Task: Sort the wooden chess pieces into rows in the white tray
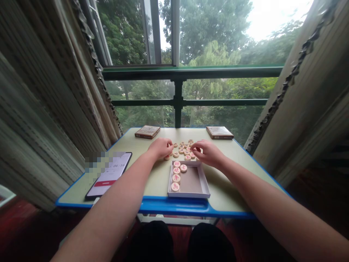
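The left hand (161, 147) curls its fingers left of the loose pieces (181, 150); the right hand (208, 151) bends its fingers at their right edge. Whether either grips one, I cannot tell. The tray (193, 181) sits nearer the person, seemingly for easy reach; its five red pieces (176, 178) lie face up, four along the left wall, which probably keeps them straight

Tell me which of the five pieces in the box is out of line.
The piece just right of the top two; the other four form one column along the left side of the box.
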A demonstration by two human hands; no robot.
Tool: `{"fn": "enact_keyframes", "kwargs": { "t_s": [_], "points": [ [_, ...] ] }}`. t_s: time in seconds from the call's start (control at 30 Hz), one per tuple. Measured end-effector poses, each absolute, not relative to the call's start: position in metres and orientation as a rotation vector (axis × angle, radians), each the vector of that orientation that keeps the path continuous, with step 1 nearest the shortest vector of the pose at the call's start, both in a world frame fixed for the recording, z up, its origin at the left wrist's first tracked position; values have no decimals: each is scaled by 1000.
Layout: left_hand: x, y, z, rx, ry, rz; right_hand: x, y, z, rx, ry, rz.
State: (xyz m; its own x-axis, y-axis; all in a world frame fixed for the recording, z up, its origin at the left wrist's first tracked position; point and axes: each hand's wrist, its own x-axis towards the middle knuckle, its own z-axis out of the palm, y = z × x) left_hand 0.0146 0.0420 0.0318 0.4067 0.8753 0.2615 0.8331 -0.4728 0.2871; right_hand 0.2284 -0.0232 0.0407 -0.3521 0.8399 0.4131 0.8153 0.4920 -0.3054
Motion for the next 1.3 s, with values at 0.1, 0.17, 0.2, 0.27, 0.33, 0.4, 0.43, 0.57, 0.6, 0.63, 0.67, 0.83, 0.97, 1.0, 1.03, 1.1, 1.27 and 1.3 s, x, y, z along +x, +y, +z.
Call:
{"fn": "enact_keyframes", "kwargs": {
  "t_s": [0.1,0.17,0.2,0.27,0.33,0.4,0.43,0.57,0.6,0.63,0.67,0.83,0.97,1.0,1.03,1.1,1.27,1.3],
  "points": [
    [14,41,33,2511,1538,526,238,-11,35,-1560,-2057,-25],
    [15,40,33,2517,1545,529,242,-6,33,-1641,-2042,-39],
    [15,40,34,2519,1544,530,244,-5,32,-1668,-2043,-43],
    [15,40,34,2520,1532,526,245,-4,32,-1700,-2048,-51],
    [15,40,34,2517,1519,519,244,-5,32,-1714,-2060,-54],
    [15,40,34,2520,1513,521,244,-5,33,-1716,-2074,-56],
    [15,40,33,2521,1513,523,243,-5,33,-1720,-2077,-57],
    [14,43,31,2519,1504,508,244,-4,32,-1741,-2090,-59],
    [14,43,31,2519,1500,506,244,-4,32,-1741,-2098,-59],
    [14,44,30,2519,1499,505,244,-4,32,-1738,-2104,-59],
    [14,44,30,2517,1496,504,243,-5,32,-1732,-2111,-55],
    [14,42,32,2487,1485,453,242,-6,33,-1691,-2140,3],
    [14,42,33,2487,1495,441,241,-6,32,-1689,-2150,34],
    [14,42,32,2472,1488,443,241,-6,32,-1686,-2155,32],
    [13,42,32,2451,1476,450,241,-6,32,-1681,-2159,28],
    [12,44,32,2420,1460,492,242,-6,32,-1672,-2161,26],
    [10,50,29,2418,1474,616,243,-6,32,-1675,-2151,35],
    [9,51,28,2404,1471,618,243,-6,32,-1674,-2154,36]
  ]
}}
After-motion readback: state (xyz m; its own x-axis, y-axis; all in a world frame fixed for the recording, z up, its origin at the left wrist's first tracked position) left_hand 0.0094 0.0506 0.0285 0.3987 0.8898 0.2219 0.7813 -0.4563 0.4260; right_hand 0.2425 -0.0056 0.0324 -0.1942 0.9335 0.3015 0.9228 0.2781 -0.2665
